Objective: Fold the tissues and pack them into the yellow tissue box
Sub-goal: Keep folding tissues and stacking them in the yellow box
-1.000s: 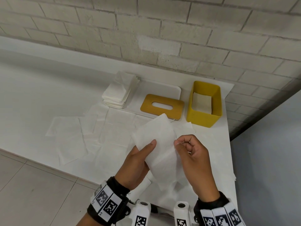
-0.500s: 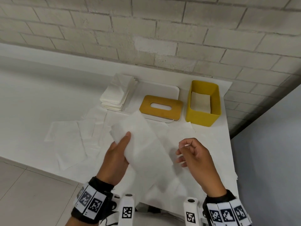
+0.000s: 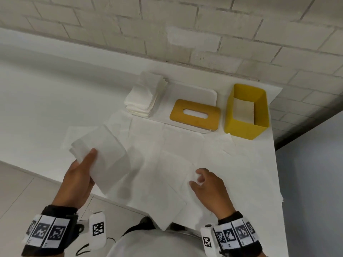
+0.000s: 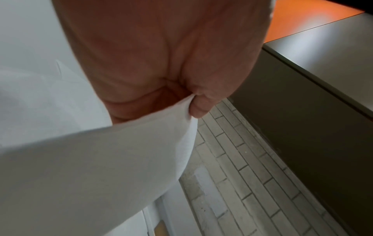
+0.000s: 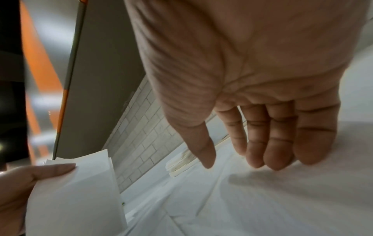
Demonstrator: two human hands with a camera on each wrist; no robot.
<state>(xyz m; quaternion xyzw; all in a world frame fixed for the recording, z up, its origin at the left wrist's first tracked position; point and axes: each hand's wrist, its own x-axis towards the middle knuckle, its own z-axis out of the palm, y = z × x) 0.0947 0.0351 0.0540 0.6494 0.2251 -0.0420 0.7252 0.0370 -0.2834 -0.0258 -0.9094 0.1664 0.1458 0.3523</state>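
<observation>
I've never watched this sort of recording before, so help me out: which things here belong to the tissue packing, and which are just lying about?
Part of the job:
- folded tissue, gripped by the left hand
- right hand, reaching onto the loose tissues spread flat
- stack of folded tissues
- yellow tissue box, one tissue inside
- slotted box lid

Just lying about:
- white tray under the lid

Soft even light, blurred wrist views

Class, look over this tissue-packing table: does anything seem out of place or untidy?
Loose tissues lie scattered and overlapping across the table, some hanging over its front edge. The yellow tissue box stands open, its lid lying beside it on a white tray.
</observation>
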